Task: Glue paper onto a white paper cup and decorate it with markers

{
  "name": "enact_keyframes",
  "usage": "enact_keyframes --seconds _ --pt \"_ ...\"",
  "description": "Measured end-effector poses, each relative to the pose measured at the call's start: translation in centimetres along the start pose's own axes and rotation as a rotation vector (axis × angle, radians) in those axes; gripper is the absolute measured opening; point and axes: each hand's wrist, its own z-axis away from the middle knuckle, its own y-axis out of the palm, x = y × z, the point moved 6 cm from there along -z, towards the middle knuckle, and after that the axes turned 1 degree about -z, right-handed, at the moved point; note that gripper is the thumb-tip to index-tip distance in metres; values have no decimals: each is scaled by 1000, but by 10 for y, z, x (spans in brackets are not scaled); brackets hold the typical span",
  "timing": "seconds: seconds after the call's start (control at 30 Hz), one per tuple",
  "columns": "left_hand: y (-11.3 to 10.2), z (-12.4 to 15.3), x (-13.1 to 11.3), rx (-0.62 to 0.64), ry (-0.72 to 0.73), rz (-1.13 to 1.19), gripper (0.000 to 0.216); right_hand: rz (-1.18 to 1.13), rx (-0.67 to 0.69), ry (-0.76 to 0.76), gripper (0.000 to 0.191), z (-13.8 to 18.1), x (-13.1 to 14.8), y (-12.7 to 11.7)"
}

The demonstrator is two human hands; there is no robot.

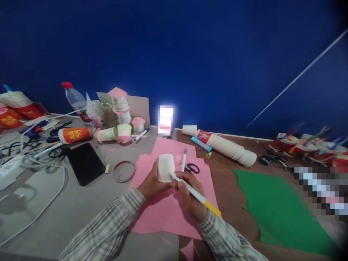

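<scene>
My left hand [151, 185] grips a small white paper cup [165, 167] from the left side, upside down above the pink paper sheets [165, 210]. My right hand [191, 194] holds a white marker with a yellow end [195, 194], its tip touching the cup's lower right side. Just beyond the cup, a second white marker [184, 159] and black scissors [193, 168] lie on the pink paper.
A long stack of white cups [231, 146] lies at the back right beside a blue glue stick [201, 144]. A green sheet [280, 206] covers the right. On the left lie a black tablet [85, 163], a tape ring [124, 171], decorated cups [119, 119], a bottle [74, 98] and cables [40, 203].
</scene>
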Motion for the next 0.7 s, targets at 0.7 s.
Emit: enact_keyframes --seconds 0.7 --pt "0 2 -3 -15 13 -52 77 82 -33 13 17 -1 1 1"
